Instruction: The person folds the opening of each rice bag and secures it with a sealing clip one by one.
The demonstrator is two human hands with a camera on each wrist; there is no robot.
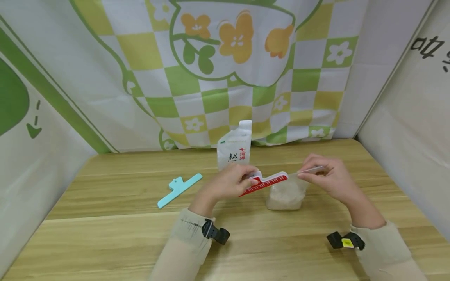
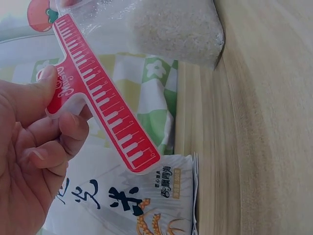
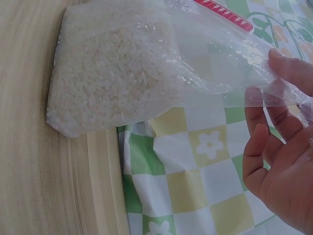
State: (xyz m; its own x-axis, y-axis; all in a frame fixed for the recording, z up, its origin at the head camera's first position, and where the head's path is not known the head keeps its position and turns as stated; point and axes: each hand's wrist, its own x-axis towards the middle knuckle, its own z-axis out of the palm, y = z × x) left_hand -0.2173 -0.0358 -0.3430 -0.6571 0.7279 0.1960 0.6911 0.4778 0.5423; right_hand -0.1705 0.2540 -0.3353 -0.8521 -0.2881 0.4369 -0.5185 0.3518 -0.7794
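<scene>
My left hand [image 1: 228, 182] pinches a red bag clip [image 1: 266, 184] by its handle. The clip has a white piano-key pattern and slants up to the right. A clear plastic bag of rice [image 1: 286, 197] stands on the table just right of it. With thumb and fingers, my right hand [image 1: 333, 177] holds the bag's upper edge, pulled out to the right. In the left wrist view, the clip's far end lies close to the bag's clear film [image 2: 105, 17]; I cannot tell whether they touch. Rice grains [image 3: 117, 73] fill the bag's lower part in the right wrist view.
A light blue bag clip [image 1: 180, 191] lies on the wooden table [image 1: 116, 234] to the left. Behind my left hand stands a white printed rice packet [image 1: 234, 146]. A green and yellow checked cloth [image 1: 218, 97] hangs along the table's back edge.
</scene>
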